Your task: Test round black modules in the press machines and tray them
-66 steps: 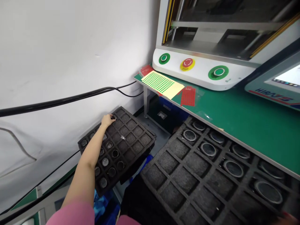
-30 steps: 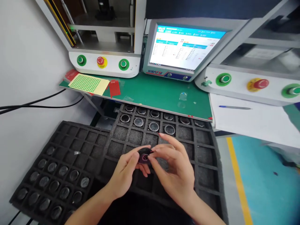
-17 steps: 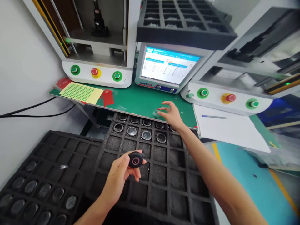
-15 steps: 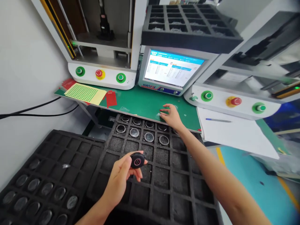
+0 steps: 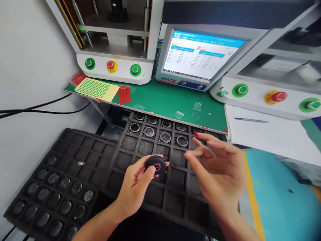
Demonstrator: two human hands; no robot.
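Note:
My left hand (image 5: 135,187) grips a small round black part (image 5: 155,164) with a pink centre, held over a black foam tray (image 5: 173,201) of square pockets. Several round glass-faced parts (image 5: 165,136) fill that tray's far rows. My right hand (image 5: 218,170) hovers just right of the round part, fingers spread and slightly blurred, thumb and forefinger close together; I cannot see anything between them. A second foam tray (image 5: 82,147) at the left holds several dark round parts (image 5: 57,197).
A green bench (image 5: 163,100) carries a sheet of green dot stickers (image 5: 96,89), red sticker strips (image 5: 124,94) and small clear film pieces (image 5: 178,114). Two machines with green and red buttons flank a lit screen (image 5: 200,55). A pen (image 5: 250,119) lies on white paper. Cables run along the left wall.
My right hand has come back from the green bench to beside the round part. The view has tilted down; the foam tray above the screen is out of sight.

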